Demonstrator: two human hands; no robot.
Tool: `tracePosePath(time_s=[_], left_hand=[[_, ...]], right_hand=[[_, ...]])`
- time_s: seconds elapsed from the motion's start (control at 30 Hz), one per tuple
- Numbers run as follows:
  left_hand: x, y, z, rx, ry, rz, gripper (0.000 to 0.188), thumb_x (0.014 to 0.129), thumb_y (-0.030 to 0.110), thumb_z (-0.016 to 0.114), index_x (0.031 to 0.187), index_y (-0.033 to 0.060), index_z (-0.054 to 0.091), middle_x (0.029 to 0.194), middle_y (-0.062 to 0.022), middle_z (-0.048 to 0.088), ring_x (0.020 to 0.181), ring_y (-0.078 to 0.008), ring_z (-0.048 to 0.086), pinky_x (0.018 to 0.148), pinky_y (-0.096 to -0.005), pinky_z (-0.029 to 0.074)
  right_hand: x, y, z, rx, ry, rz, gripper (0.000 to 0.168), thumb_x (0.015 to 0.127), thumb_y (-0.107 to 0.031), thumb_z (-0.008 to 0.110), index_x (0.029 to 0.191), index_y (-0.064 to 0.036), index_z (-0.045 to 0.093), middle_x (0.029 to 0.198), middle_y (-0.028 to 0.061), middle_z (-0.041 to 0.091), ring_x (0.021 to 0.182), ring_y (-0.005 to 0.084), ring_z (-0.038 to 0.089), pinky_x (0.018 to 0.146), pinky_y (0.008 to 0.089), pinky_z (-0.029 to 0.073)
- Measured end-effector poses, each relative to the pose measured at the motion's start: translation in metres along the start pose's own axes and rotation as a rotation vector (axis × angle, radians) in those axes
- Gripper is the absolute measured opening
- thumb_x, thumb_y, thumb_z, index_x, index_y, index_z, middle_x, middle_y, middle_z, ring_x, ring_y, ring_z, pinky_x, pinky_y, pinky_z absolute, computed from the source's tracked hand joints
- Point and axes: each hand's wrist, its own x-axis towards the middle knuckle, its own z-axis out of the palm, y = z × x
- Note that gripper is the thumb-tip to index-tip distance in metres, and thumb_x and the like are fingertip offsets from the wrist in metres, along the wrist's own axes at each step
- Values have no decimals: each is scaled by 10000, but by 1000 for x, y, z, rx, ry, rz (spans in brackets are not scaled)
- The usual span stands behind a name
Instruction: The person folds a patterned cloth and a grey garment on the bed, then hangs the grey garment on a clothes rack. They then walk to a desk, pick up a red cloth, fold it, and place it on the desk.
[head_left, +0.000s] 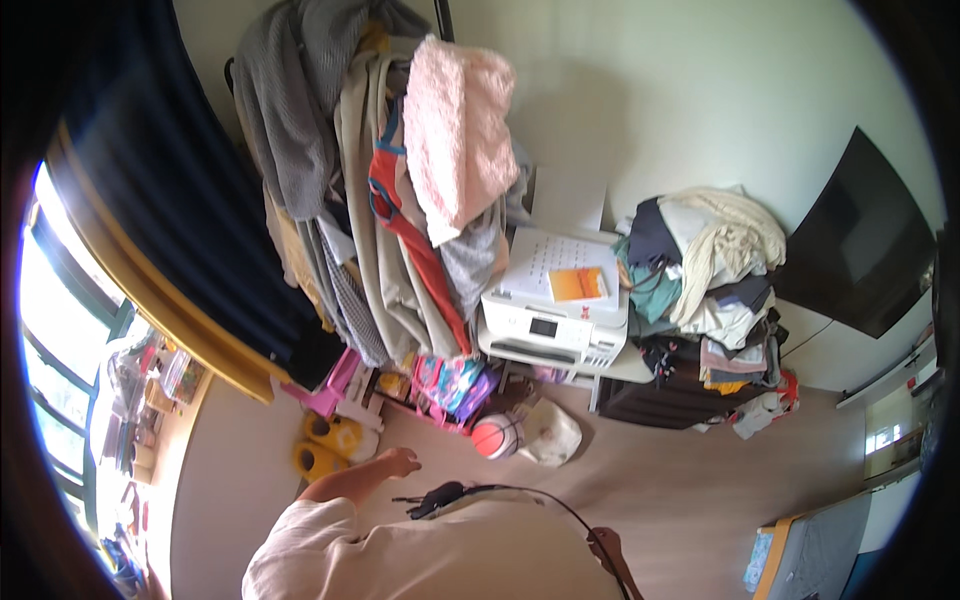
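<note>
My left hand (401, 462) hangs over the floor at lower centre, its fingers loosely bent and nothing visible in them. Yellow slippers (321, 448) lie on the floor beyond it to the left, and a red and white basketball (496, 436) rests ahead to the right. My right hand (604, 543) hangs low beside my body. A black cable (559, 504) curves across in front of my shirt and passes by that hand; whether the fingers hold anything is hard to see. A whitish bag (553, 433) sits beside the ball.
Ahead, a white printer (551, 330) bears an orange booklet (577, 284). Left of it hang clothes with a pink fleece (459, 135) among them; a clothes pile (720, 259) rises to its right. A black television (862, 240) is far right, a bed (821, 544) lower right, a dark curtain (187, 202) left.
</note>
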Motion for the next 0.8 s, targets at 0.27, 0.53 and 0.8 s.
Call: tracePosePath(time_s=[0.27, 0.53, 0.8], left_hand=[[48, -32, 0, 406, -46, 386, 425, 995, 473, 555, 1340, 245, 652, 1419, -99, 599, 1304, -339, 570, 1069, -457, 488], [13, -168, 13, 712, -327, 454, 385, 963, 313, 580, 1328, 214, 648, 1321, -86, 662, 1239, -339, 609, 976, -469, 536], [48, -155, -23, 30, -266, 94, 303, 930, 180, 659, 1223, 111, 695, 1100, -80, 723, 1026, -282, 676, 802, -418, 567]], right_hand=[[-37, -5, 24, -154, 120, 153, 199, 865, -255, 631, 969, -158, 770, 1022, 56, 746, 913, 207, 686, 783, 356, 551], [-38, 102, 113, -1177, -252, 97, 284, 881, -301, 609, 1099, -219, 772, 1097, 61, 763, 999, 302, 713, 808, 480, 557], [-123, -31, 224, -359, 193, -130, 457, 894, -398, 654, 1202, -63, 696, 1187, 202, 708, 1138, 353, 660, 987, 441, 511]])
